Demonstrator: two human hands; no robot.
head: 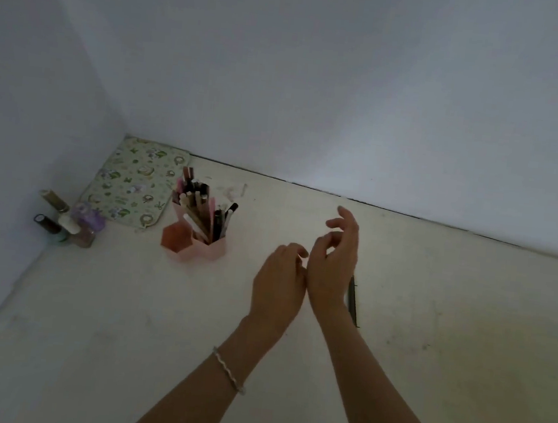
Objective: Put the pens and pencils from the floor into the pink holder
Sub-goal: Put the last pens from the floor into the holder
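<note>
Pen retrieval: last dark pen on the floor

Pens and pencils [202,210] already fill the tall compartments of the pink plastic hexagonal holder [198,249], which stands upright on the cream floor [120,332] near the far-left corner, just beside a floral fabric pouch [136,182]. A low front compartment of the holder looks empty. One slim dark pen [352,300] lies flat on the floor, partly hidden behind the right hand [334,262].

Both hands hover above the floor, touching at the heels. The left hand [279,280] is loosely curled and holds nothing visible; the right hand's fingers [338,224] are spread and relaxed, also empty.

Recommended procedure:
1. Lower the right hand to the dark pen; pinch it near mid-length.
2. Carry it left to the holder.
3. Insert it tip-down into a free gap, or the low compartment.
4. Steady the holder with the left hand, since the crowded compartments may resist.
</note>
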